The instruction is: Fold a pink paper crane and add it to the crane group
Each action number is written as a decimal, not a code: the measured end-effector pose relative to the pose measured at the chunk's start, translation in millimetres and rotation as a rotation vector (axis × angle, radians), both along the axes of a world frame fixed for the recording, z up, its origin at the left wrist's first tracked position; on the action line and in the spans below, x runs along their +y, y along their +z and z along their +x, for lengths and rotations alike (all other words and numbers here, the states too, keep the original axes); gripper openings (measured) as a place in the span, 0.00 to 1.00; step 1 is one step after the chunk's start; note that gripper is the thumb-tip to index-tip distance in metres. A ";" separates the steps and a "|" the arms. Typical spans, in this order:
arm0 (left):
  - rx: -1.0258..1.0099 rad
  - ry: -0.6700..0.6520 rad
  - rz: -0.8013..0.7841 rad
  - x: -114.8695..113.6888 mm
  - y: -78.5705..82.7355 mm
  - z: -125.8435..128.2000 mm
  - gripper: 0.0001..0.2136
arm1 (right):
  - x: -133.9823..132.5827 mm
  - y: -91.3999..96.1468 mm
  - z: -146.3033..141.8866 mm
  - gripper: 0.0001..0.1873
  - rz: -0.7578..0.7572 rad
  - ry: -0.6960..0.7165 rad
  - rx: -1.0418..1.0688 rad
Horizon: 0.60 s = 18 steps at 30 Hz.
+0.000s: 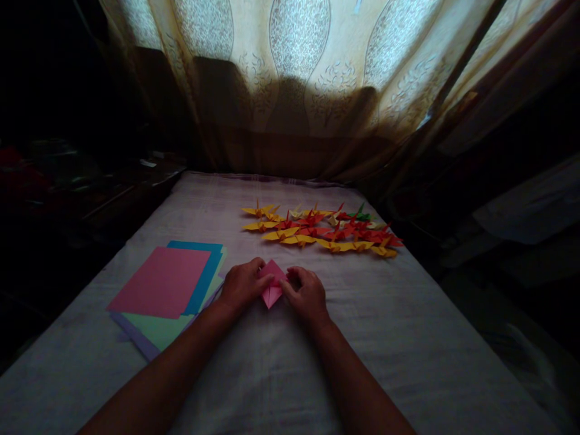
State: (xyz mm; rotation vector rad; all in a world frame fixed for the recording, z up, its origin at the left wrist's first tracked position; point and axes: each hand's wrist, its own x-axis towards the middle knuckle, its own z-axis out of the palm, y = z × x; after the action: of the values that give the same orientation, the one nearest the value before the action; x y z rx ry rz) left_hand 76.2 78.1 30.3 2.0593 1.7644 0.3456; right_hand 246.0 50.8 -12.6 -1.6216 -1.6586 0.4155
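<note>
A small pink folded paper (272, 285) lies on the pale cloth-covered surface (272, 374) between my two hands. My left hand (242, 284) pinches its left side with curled fingers. My right hand (307, 294) presses and grips its right side, fingers bent. Part of the paper is hidden under my fingers.
A stack of flat coloured sheets (167, 284), pink on top with blue, green and purple below, lies to the left. Several folded paper cranes (324, 229) in yellow, red, orange and green sit in rows further back. A patterned curtain (294, 78) hangs behind. Dark areas flank both sides.
</note>
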 end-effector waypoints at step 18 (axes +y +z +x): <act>-0.067 0.007 -0.003 1.9 -5.9 0.7 0.08 | -2.9 16.9 -2.7 0.06 -0.123 -0.018 -0.092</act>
State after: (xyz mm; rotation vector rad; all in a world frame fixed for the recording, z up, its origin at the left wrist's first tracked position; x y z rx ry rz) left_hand 76.9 80.0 24.3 2.0157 1.7322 0.4092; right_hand 243.3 47.8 4.3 -1.7682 -1.7141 0.4468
